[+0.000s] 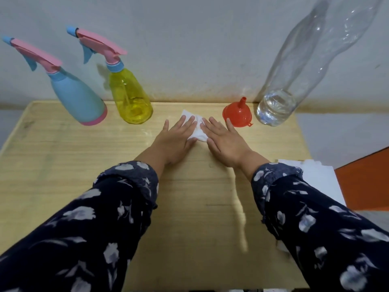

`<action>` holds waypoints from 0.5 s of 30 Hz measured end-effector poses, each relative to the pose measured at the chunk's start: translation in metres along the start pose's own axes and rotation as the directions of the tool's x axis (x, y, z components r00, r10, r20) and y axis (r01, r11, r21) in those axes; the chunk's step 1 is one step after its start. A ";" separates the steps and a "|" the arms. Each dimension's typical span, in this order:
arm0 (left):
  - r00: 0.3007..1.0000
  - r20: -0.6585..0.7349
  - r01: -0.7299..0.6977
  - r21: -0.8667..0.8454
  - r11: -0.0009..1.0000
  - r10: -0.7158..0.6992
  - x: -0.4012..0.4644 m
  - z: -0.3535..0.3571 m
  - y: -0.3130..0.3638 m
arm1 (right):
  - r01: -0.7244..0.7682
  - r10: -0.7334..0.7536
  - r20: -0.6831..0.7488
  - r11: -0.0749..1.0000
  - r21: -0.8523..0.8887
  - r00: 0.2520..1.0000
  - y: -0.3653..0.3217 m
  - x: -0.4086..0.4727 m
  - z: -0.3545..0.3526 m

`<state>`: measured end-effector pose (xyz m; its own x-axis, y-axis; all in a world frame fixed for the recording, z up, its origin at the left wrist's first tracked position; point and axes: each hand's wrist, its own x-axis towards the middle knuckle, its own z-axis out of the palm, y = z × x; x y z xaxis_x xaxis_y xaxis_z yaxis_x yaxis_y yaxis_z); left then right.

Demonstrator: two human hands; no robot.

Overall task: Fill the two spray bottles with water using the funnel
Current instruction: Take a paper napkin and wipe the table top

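Observation:
A blue spray bottle (77, 98) with a pink and blue trigger head stands at the back left of the wooden table (63, 165). Right beside it stands a clear yellow spray bottle (130, 98), its trigger head screwed on. An orange funnel (237, 114) rests upside down, spout up, at the back right. Next to it stands a tall clear plastic bottle (294, 81) with a little water at the bottom. My left hand (176, 140) and my right hand (225, 142) lie flat, fingers spread, both pressing on a white tissue (196, 128) between them.
A grey wall runs directly behind the table. White paper sheets (315, 175) lie at the table's right edge, with an orange surface (366, 182) beyond. A streak of light or wetness (240, 211) crosses the table near my right arm.

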<state>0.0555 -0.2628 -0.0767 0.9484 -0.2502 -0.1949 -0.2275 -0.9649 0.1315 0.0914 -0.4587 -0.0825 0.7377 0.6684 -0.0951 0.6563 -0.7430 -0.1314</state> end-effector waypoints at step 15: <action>0.996 0.076 -0.044 0.006 0.999 0.044 -0.141 0.035 0.054 | -0.097 0.097 -0.003 0.991 0.090 0.995 -0.092 -0.138 0.027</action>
<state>-0.0985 -0.2827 -0.0761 0.9179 -0.2975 -0.2626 -0.2706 -0.9533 0.1340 -0.0752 -0.4822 -0.0838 0.7984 0.5929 -0.1048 0.5650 -0.7979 -0.2100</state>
